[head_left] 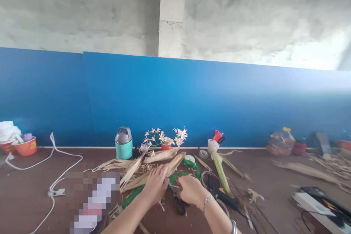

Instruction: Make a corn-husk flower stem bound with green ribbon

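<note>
My left hand (157, 183) is closed on dry corn husk (177, 163), which sticks out past its fingers to the upper right. Close beside it, my right hand (192, 190) curls over a pair of dark-handled scissors (180, 206). One handle loop shows below this hand, while its grip is partly hidden; the blades point up and left toward my left fingertips. Green ribbon (197, 172) trails from its spool (190, 159) behind the hands. More husk (134, 172) and small scraps lie around my left hand.
Behind the hands are a pot of pale husk flowers (166, 146) and a teal flask (124, 150). A glue gun (222, 193), tape rolls (203, 153) and green stalks (221, 172) lie right. A white cable (55, 182) crosses the left side; a blue partition (192, 102) closes the back.
</note>
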### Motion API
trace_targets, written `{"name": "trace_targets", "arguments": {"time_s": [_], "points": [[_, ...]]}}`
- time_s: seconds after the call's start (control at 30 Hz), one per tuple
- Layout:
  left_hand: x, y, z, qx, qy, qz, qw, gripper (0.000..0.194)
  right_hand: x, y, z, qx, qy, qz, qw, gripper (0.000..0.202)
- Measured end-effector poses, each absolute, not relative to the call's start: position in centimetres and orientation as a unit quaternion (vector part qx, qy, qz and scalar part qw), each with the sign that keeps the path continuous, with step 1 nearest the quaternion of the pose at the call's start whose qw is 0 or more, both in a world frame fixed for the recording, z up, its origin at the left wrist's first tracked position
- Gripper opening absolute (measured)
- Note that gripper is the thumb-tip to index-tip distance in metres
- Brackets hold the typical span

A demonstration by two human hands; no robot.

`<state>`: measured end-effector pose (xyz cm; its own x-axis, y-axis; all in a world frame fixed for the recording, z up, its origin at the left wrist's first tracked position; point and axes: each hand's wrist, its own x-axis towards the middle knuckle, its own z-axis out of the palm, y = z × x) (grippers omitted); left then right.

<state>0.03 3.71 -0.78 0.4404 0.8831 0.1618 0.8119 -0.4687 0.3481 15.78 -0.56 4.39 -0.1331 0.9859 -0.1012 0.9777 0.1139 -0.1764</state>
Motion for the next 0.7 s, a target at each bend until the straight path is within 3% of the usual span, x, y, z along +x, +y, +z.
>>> {"name": "trace_targets", "arguments": {"time_s": [0.23,0.4,0.57,0.7], "points": [[-0.9,3.6,-2.0,0.808,0.501,0.305,0.050,0.042,14.8,-2.8,2.6,-0.685,-0.725,0.065,0.037,0.032],[-2.4,7.5,-0.1,0.715,0.593,0.369,0.016,0.034,14.8,-3.0,1.4,-0.694,-0.716,0.047,0.058,0.034],[-2.1,10.2,1.5,0.651,0.655,0.385,0.014,0.031,14.5,-1.5,2.5,-0.689,-0.717,0.010,0.101,0.024],[-0.7,10.8,1.0,0.615,0.696,0.369,0.033,0.031,12.8,2.3,4.0,-0.669,-0.729,-0.026,0.146,0.031]]}}
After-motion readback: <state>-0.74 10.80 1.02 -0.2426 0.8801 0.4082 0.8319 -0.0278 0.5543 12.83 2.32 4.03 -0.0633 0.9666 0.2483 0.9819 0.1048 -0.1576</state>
